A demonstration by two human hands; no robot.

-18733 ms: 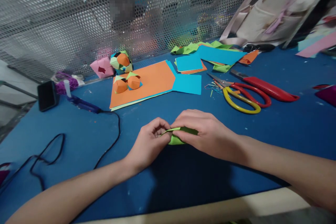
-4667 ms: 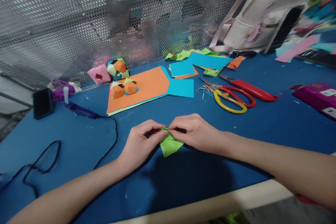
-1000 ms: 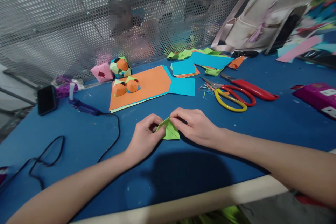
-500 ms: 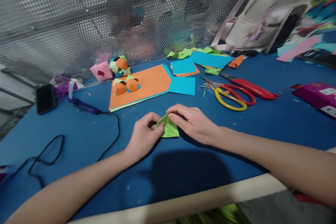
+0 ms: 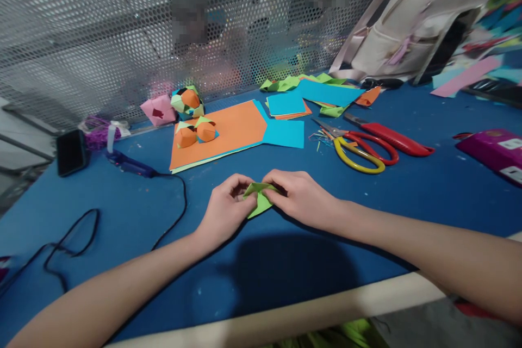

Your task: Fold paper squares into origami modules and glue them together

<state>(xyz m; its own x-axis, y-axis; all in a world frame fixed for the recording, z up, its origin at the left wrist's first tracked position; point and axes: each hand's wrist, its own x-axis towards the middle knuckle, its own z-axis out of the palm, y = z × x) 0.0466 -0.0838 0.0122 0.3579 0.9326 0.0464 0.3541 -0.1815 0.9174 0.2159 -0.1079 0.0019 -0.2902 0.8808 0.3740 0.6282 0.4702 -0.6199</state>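
Note:
A small folded piece of green paper (image 5: pixel 260 205) is held between both hands just above the blue table. My left hand (image 5: pixel 226 204) pinches its left side, thumb on the near face. My right hand (image 5: pixel 299 196) grips the right side, with the thumb pressed on the paper and the fingers curled behind it. Part of the paper is hidden by the fingers. Beyond the hands lies a stack of orange, blue and pale sheets (image 5: pixel 232 119), bearing two small orange folded paper pieces (image 5: pixel 196 133).
Yellow-and-red-handled scissors (image 5: pixel 359 155) and a red-handled cutter (image 5: pixel 402 138) lie to the right. A glue gun (image 5: pixel 130 164) with a black cord and a phone (image 5: pixel 71 153) are on the left. Cut blue squares (image 5: pixel 285 103), a purple pouch (image 5: pixel 493 149) and a backpack (image 5: pixel 408 27) stand farther out.
My right hand has shifted from the paper's top corner down onto its right side, its thumb now on the front. The green paper has tilted and its top edge is lower.

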